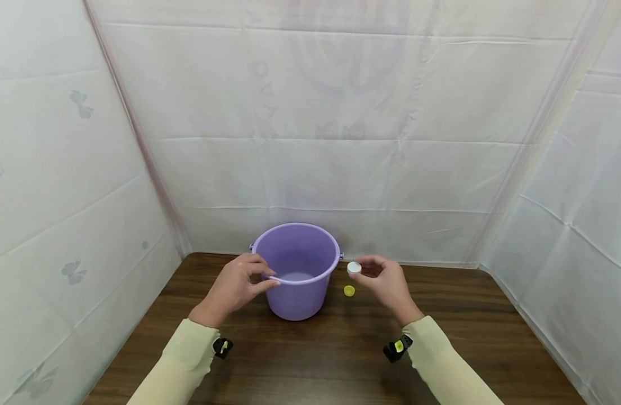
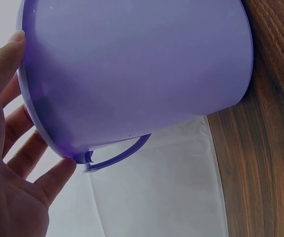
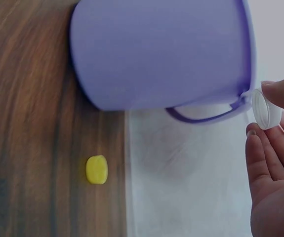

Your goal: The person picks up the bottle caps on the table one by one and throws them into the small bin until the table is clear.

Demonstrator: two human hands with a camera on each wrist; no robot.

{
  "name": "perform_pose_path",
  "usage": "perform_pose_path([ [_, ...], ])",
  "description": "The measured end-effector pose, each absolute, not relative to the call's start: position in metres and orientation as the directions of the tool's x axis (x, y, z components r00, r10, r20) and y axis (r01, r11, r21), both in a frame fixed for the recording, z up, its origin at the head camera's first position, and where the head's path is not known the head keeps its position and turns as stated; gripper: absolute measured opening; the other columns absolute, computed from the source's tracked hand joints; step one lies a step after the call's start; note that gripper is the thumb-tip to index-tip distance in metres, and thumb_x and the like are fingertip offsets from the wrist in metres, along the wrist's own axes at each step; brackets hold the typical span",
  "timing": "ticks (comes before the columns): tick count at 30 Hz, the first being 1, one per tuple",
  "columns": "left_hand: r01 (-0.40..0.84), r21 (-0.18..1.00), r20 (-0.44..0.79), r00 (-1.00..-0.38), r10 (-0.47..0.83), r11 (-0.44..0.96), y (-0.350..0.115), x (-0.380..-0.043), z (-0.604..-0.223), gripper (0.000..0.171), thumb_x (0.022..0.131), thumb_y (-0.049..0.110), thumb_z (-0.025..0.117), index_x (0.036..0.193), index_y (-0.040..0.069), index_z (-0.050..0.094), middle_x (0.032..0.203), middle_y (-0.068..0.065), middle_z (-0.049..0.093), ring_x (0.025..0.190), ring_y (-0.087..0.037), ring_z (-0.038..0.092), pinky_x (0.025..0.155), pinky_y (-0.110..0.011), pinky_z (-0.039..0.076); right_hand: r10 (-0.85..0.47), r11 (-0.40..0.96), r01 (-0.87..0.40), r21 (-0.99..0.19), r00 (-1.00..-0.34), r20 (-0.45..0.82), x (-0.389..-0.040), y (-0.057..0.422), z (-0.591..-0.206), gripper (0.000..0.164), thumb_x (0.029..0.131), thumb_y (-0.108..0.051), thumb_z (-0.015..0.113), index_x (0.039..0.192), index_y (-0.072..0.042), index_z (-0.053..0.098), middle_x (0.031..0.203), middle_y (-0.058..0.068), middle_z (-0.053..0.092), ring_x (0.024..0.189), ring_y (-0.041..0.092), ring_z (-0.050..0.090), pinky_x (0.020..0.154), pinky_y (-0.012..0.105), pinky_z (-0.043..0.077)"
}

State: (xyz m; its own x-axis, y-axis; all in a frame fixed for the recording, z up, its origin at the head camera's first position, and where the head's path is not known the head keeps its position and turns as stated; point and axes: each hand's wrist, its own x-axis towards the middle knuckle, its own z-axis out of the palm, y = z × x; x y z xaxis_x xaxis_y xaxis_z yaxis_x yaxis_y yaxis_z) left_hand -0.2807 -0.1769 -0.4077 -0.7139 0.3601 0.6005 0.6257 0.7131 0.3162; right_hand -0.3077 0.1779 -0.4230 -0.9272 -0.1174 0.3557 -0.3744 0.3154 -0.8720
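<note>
A purple bucket [image 1: 297,301] stands upright on the wooden table, its mouth facing up and its handle hanging at the back. My left hand [image 1: 238,284] grips the near left part of the rim, thumb outside and fingers over the edge; the left wrist view shows the thumb [image 2: 6,57] against the rim. To the right of the bucket, my right hand [image 1: 386,281] pinches a white bottle cap [image 1: 354,268] between thumb and fingers, above the table. In the right wrist view the threaded inside of the white cap [image 3: 266,109] shows. A yellow cap [image 1: 349,291] lies on the table below that hand.
The dark wooden table [image 1: 300,365] runs back to a white sheet wall [image 1: 341,174] just behind the bucket. Similar sheets hang on the left [image 1: 62,225] and right [image 1: 584,225]. Black wrist cameras are strapped at both sleeves.
</note>
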Motion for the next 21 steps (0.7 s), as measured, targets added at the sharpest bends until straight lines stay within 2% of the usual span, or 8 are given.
perform_pose_path([
  [9,0.632,0.305,0.613,-0.703,0.360,0.713,-0.177,-0.280,-0.408,0.013,0.079,0.032,0.090,0.087,0.024,0.083,0.090,0.012,0.069,0.089,-0.010,0.063,0.079,-0.033,0.057,-0.132,0.248,-0.427,-0.870,-0.904,0.406,-0.312,0.162,-0.406,0.035,0.079,-0.010,0.090,0.110,-0.004,0.076,0.107,0.015,0.077,0.095,0.016,0.074,0.084,0.025,0.061],
  [18,0.627,0.312,0.603,-0.711,0.361,0.714,-0.177,-0.280,-0.408,0.013,0.079,0.033,0.089,0.088,0.025,0.083,0.091,0.012,0.069,0.091,-0.011,0.064,0.080,-0.034,0.057,-0.145,0.214,-0.447,-0.869,-0.894,0.424,-0.317,0.147,-0.398,0.032,0.079,-0.012,0.090,0.107,-0.005,0.077,0.106,0.017,0.076,0.097,0.029,0.075,0.084,0.027,0.061],
  [21,0.625,0.316,0.601,-0.714,0.359,0.714,-0.177,-0.280,-0.408,0.013,0.079,0.033,0.089,0.088,0.025,0.082,0.091,0.013,0.069,0.091,-0.011,0.064,0.080,-0.033,0.057,-0.145,0.192,-0.452,-0.871,-0.891,0.431,-0.319,0.142,-0.397,0.031,0.079,-0.009,0.090,0.107,-0.004,0.077,0.107,0.018,0.076,0.097,0.028,0.074,0.082,0.028,0.061],
])
